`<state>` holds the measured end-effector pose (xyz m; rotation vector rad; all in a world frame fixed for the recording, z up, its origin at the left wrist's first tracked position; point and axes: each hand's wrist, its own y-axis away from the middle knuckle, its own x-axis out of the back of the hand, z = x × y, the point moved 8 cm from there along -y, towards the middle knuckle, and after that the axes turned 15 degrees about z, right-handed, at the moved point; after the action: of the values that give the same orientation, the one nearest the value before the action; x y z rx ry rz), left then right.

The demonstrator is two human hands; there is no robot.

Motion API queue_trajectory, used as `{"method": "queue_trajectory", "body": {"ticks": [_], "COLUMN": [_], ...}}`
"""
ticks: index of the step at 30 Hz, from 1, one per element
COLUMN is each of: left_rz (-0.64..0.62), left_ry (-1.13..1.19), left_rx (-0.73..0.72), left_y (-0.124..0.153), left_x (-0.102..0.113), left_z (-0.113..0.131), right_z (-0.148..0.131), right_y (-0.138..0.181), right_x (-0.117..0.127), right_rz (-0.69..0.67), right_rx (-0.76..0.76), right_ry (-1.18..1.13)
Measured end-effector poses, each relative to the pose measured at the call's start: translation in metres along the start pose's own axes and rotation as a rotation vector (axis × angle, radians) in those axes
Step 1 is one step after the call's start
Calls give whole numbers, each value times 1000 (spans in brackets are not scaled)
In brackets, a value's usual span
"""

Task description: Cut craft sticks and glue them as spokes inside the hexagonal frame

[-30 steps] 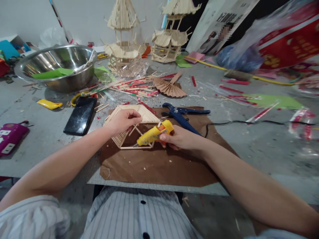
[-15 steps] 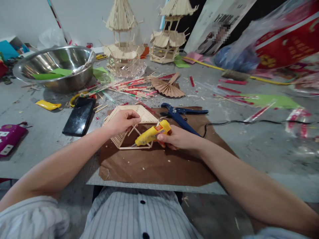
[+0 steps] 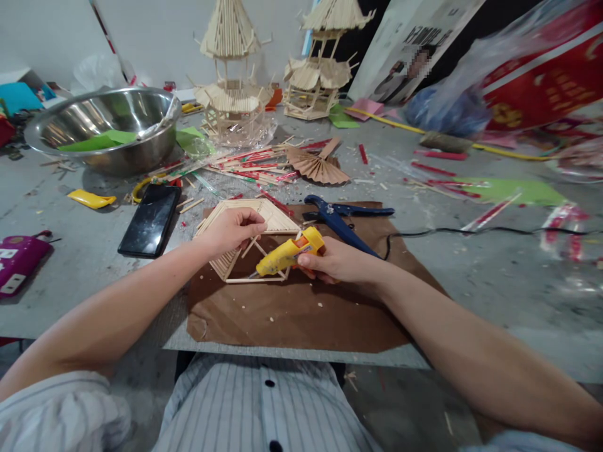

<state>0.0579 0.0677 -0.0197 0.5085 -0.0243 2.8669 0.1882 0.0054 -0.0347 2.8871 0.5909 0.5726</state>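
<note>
Though half-planked, pale stick frame (image 3: 245, 235)

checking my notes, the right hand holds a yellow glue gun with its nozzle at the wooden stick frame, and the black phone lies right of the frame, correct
Not quite. The head view shows the black phone lying left of the wooden stick frame, not right. The right hand does hold the yellow glue gun with its nozzle at the frame.
</note>
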Motion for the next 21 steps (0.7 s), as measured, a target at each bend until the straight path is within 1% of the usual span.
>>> {"method": "queue_trajectory", "body": {"ticks": [9,16,21], "left_rz": [-11,-13,-13], "left_ry": [-8,-44,-77], "left_rx": [12,30,28], "left_y": [3,5,8], "left_x": [-1,1,2], "left_z": [6,9,15], "right_z": [2,5,5], "right_y": [1,1,3], "right_x": [2,6,7], "right_rz": [-28,-22,-41], "right_rx": [-27,-26,-34], "right_ry": [2,-26,-13]}}
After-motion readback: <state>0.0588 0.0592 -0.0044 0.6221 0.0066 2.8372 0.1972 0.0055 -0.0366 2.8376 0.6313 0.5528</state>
